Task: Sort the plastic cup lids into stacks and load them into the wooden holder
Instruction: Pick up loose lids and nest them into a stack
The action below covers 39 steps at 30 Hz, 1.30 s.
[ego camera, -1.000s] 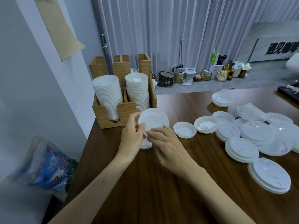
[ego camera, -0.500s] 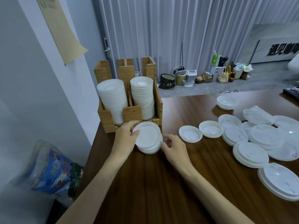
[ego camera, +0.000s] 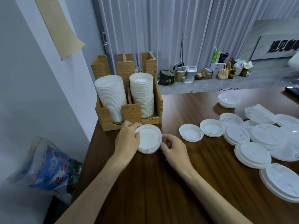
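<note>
**A:** Tilted a second ago, that top lid (ego camera: 148, 136) lies flat now?

**B:** Yes. It caps the small stack of lids (ego camera: 148, 150), round white plastic with raised rims. The stack sits on the dark, wood-grained tabletop (ego camera: 145, 183), just in front of the wooden holder (ego camera: 131, 111).

**A:** And the hands?

**B:** The left hand (ego camera: 127, 140) curls its fingers over the stack's left rim and holds it. The right hand (ego camera: 174, 148) curves thumb and forefinger against the right edge, pinching the stack's side.

**A:** What's in the holder?

**B:** It's pale wood with two open-fronted compartments. Each holds a tall, ribbed column of nested lids. The left column (ego camera: 111, 96) is bright white and the right column (ego camera: 142, 96) is creamier.

**A:** Anything else?

**B:** Loose lids (ego camera: 265, 136) cover the tabletop's right side, well apart from the hands. They are wider, flatter, translucent discs in low piles. Two smaller shallow lids (ego camera: 191, 132) lie nearer the stack. A crinkled blue printed plastic bag (ego camera: 48, 165) sits below the tabletop's left edge.
</note>
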Each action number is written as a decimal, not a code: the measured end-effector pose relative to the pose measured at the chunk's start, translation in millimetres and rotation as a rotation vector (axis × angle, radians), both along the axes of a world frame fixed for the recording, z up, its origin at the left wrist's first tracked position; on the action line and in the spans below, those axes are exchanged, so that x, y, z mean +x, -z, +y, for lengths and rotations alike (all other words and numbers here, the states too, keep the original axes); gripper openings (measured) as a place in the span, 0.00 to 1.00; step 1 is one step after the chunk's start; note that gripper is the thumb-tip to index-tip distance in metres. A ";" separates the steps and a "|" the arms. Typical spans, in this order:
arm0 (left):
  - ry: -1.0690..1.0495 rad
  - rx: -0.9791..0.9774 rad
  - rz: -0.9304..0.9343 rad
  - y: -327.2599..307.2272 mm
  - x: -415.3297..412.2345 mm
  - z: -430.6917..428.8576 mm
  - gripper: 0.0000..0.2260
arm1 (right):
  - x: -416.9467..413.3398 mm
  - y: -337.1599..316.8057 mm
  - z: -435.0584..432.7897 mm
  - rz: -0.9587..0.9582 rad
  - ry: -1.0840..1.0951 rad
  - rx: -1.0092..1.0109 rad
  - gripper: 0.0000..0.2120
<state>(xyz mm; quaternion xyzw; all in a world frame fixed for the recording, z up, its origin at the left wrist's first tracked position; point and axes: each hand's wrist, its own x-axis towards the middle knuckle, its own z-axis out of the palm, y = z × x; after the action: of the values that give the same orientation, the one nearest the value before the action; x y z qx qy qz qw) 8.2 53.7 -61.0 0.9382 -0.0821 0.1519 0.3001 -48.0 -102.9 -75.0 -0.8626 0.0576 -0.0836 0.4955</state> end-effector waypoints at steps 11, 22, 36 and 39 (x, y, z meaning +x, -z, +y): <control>0.468 0.237 -0.191 8.5 -13.3 -7.4 0.19 | -2.2 0.4 -2.2 -0.044 -0.028 0.008 0.14; 0.469 0.450 -0.143 20.8 -10.8 -12.8 0.29 | -4.3 -7.7 -15.8 -0.168 0.102 -0.365 0.17; 0.536 0.360 -0.411 11.1 -38.5 -53.6 0.18 | -3.3 -11.0 -111.5 0.058 0.294 -0.657 0.19; 0.602 0.420 -0.362 11.4 -33.2 -81.4 0.20 | -3.5 -10.8 -117.9 0.024 0.293 -0.698 0.24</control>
<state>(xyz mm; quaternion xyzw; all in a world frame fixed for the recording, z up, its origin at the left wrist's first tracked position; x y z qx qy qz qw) -25.0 -27.6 -72.4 0.8713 -0.4335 0.1998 0.1138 -51.6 -220.8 -64.2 -0.9631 0.1543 -0.1579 0.1539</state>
